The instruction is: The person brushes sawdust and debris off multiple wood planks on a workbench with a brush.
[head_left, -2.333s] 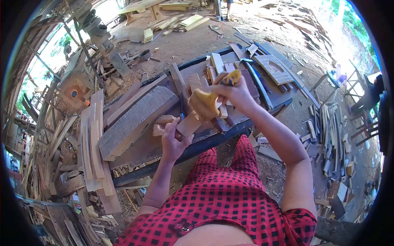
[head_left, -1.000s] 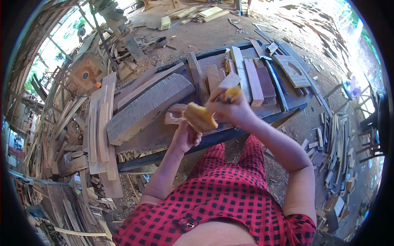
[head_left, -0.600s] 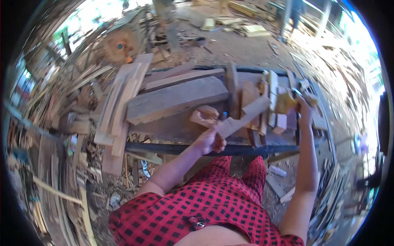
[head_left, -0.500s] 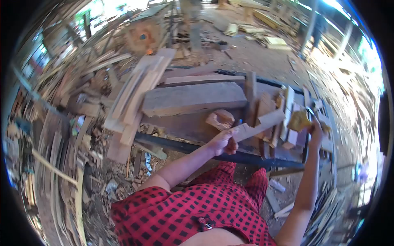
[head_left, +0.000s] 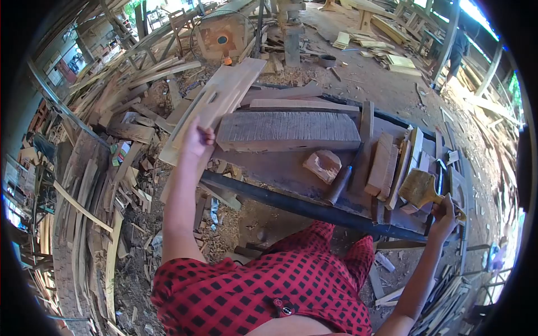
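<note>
Left hand moved to boards | right hand holds tool | bowl: contents unclear

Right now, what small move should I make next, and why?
Probably move your left hand to the carved block: that hand looks empty by the stacked boards, the block lies unheld on the bench, and your right hand holds the yellowish tool.
</note>
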`<state>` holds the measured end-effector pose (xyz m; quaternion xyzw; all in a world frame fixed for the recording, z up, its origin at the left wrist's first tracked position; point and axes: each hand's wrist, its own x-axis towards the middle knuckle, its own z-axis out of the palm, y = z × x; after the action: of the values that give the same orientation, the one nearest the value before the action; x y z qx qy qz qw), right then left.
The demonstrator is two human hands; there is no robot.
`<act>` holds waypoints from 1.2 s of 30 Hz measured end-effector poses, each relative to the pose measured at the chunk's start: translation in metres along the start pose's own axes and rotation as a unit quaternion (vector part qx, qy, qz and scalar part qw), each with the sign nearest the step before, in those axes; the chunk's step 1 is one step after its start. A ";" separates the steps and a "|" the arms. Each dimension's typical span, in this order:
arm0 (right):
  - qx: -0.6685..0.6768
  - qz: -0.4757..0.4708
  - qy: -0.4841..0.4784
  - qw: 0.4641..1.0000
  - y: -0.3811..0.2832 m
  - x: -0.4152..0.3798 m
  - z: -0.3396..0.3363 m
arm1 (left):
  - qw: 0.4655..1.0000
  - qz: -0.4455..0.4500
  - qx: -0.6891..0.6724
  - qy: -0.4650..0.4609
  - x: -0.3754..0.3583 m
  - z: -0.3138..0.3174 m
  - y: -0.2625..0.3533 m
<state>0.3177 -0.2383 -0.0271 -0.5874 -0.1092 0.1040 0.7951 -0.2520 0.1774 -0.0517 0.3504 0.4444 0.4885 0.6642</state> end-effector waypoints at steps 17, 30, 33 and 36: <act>0.070 -0.060 0.006 0.996 -0.040 -0.016 -0.035 | 0.734 0.136 0.627 0.222 0.064 -0.106 0.009; 0.147 -0.109 0.112 0.977 -0.042 -0.064 -0.095 | 0.631 0.338 0.569 -0.405 -0.168 0.330 -0.131; 0.148 -0.106 0.146 0.972 -0.040 -0.080 -0.123 | 0.562 0.396 0.552 -0.471 -0.198 0.377 -0.177; 0.180 -0.125 0.173 0.960 -0.038 -0.094 -0.146 | 0.546 0.439 0.525 -0.483 -0.215 0.412 -0.220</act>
<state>0.2726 -0.4102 -0.0371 -0.4253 -0.0220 -0.0816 0.9011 0.1791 -0.1030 -0.0479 0.9711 0.0238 0.1560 0.1789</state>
